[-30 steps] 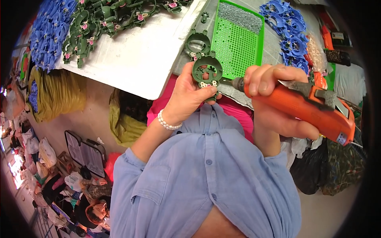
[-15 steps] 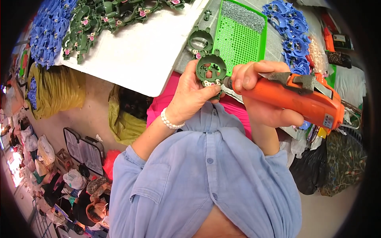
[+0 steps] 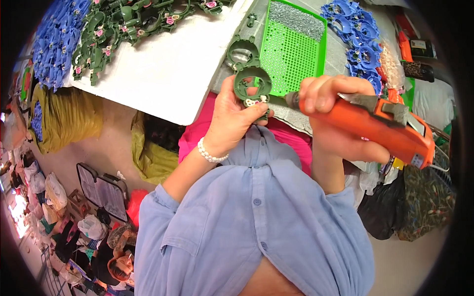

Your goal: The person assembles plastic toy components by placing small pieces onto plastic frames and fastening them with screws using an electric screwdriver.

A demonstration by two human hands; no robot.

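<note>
My left hand point(image 3: 236, 121) pinches a dark green ring-shaped plastic part point(image 3: 254, 82) by its lower end, where small white pieces sit. In my right hand point(image 3: 340, 118) is an orange electric screwdriver point(image 3: 368, 127), its nose toward the green part and a short gap away from it. A second green ring part point(image 3: 242, 52) lies on the grey work surface just beyond the held one. Behind the screwdriver's nose stands a bright green tray point(image 3: 293, 64) with a perforated floor; small silvery screws point(image 3: 295, 21) are heaped at its far end.
At the far left, green parts with pink pieces point(image 3: 126, 29) lie piled on a white board point(image 3: 163, 74), next to a heap of blue parts point(image 3: 57, 44). More blue parts point(image 3: 363, 42) line the tray's right. Yellow sacks point(image 3: 69, 118) stand below the board; a black bag point(image 3: 382, 209) sits at right.
The screwdriver has pulled back to the right, away from the green part. My left hand and the part stay together, shifted slightly left in the picture along with the whole scene.
</note>
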